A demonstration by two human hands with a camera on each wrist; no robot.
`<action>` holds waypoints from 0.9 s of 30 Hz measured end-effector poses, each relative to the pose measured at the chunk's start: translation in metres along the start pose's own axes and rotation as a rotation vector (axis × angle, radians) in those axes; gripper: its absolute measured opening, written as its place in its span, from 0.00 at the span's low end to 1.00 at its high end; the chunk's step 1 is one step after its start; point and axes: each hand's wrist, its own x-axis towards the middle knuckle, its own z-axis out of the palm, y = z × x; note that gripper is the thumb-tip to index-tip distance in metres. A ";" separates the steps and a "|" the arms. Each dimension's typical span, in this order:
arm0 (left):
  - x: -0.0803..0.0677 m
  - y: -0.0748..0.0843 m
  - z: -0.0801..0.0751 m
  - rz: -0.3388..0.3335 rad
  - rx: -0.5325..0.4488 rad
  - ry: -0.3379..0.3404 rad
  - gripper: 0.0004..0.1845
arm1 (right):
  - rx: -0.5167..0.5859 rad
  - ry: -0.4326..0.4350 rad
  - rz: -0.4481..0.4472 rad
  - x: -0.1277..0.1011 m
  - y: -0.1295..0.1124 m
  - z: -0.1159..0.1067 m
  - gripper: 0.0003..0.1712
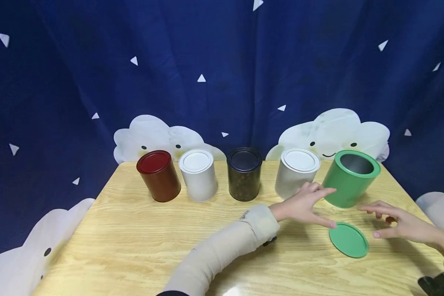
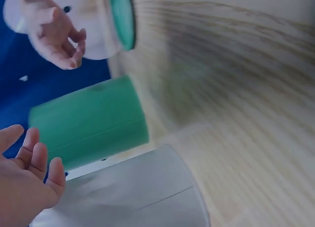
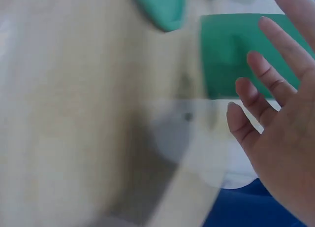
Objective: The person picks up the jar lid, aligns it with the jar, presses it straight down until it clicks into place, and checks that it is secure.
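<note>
An open green can point(image 1: 345, 185) stands at the right end of a row, its dark inside showing. Its round green lid point(image 1: 349, 240) lies flat on the table in front of it. My left hand point(image 1: 306, 205) is spread between the can and the lid, holding nothing; in the head view its thumb tip overlaps the lid's edge, and I cannot tell if they touch. To the right of the lid hovers my right hand point(image 1: 399, 222), fingers loosely bent around nothing. Both wrist views show the green can point(image 2: 91, 121) beyond relaxed fingers.
Left of the green can stand a lidded white can point(image 1: 297, 174), a black can point(image 1: 244, 176), another white can point(image 1: 198, 176) and a dark red can point(image 1: 159, 176). All rest on a wooden table point(image 1: 133, 234) before a blue curtain point(image 1: 207, 41) with clouds.
</note>
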 end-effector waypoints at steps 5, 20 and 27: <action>0.012 0.003 0.012 -0.029 0.066 -0.094 0.50 | 0.017 -0.065 -0.077 -0.008 0.014 0.017 0.42; 0.023 0.003 0.055 -0.187 0.199 -0.350 0.49 | -0.158 0.001 -0.227 -0.003 0.014 0.043 0.51; 0.027 0.008 0.062 -0.241 0.237 -0.402 0.47 | -0.203 0.038 -0.243 -0.002 0.014 0.042 0.49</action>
